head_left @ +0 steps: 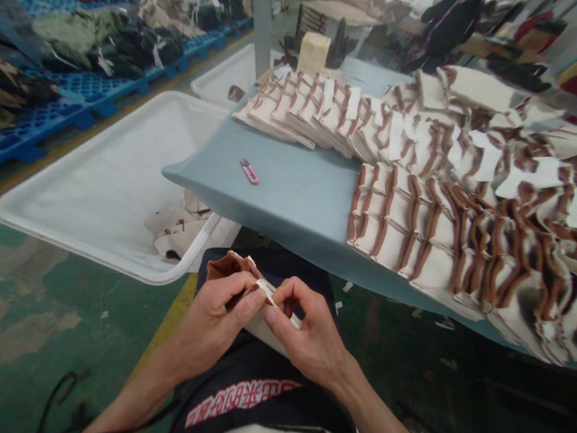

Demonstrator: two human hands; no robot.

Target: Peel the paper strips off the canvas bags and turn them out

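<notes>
Over my lap, my left hand (229, 307) and my right hand (302, 319) meet at the edge of a cream and brown fabric piece (225, 264). The left fingers pinch the brown-lined edge from one side. Close beside them, the right thumb and fingers are closed on the same piece near a white strip. Part of the fabric is hidden behind my hands. Pink thread snips (249, 172) lie on the blue-grey covered table (297, 180) beyond my hands, untouched.
Stacked rows of cream and brown fabric pieces (396, 222) cover the table's right side. At left stands a large white bin (103, 150) with a few pieces (178, 228) inside. Blue pallets (85, 102) carry dark bundles farther back. A grey post (262, 36) rises behind the table.
</notes>
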